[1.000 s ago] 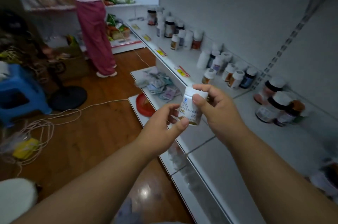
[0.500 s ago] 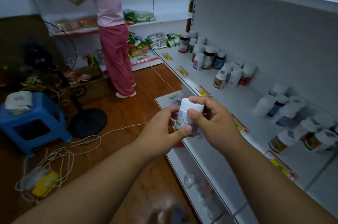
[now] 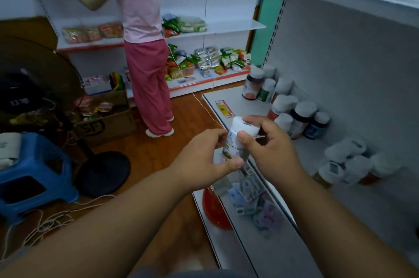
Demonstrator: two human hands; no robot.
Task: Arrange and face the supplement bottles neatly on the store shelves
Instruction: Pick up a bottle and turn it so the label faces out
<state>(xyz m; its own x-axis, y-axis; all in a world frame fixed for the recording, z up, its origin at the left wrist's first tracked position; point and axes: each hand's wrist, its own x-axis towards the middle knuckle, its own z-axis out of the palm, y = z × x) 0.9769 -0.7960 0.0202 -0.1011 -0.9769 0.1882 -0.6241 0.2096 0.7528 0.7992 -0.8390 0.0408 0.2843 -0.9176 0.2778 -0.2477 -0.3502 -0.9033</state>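
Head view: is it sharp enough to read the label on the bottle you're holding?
Head view: dim and soft; the white bottle label is partly readable, covered by left hand and right hand; nearest shelf bottles are smeared; wide-angle bends the shelves.

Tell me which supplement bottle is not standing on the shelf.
The white bottle with the white cap: the left hand and right hand hold it up in front of the shelf; the others stand on it.

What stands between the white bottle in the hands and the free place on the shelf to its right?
Nothing visible. Both hands, left and right, hold the white bottle above the shelf's front edge. The shelf beside it is bare; the dark-bottle cluster stands further back, the lying bottles further right.
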